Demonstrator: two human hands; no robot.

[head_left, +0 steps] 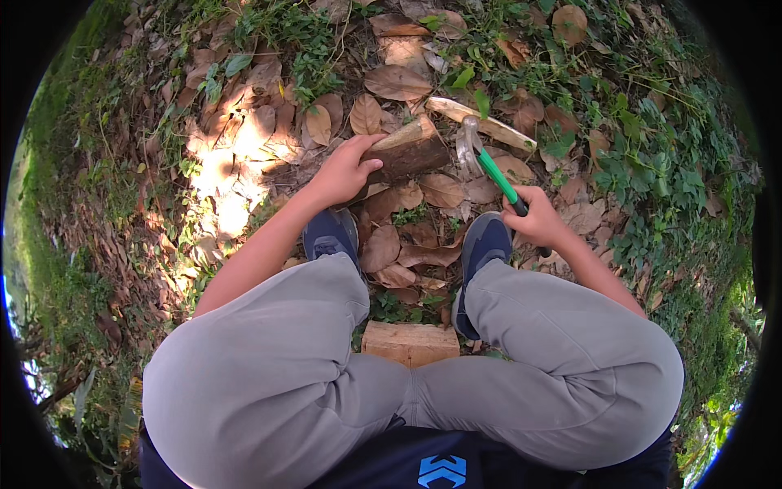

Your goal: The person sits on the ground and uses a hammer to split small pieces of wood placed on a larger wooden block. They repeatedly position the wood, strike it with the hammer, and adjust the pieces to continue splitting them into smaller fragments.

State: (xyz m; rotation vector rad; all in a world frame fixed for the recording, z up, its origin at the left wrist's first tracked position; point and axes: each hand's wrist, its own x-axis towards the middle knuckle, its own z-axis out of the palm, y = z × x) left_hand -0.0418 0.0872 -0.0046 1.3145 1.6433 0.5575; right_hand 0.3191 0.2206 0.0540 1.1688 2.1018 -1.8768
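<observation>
My left hand grips the near end of a short brown log that lies tilted on the leaf-covered ground. My right hand is closed around the black and green handle of a hammer. Its metal claw head hovers right beside the log's far end. A pale split strip of wood lies just behind the hammer head. I am squatting, with my grey-trousered knees low in the view and both blue shoes between my hands.
A pale cut wood block sits on the ground between my legs. Dry brown leaves and green weeds cover the soil all around. A sunlit patch lies to the left.
</observation>
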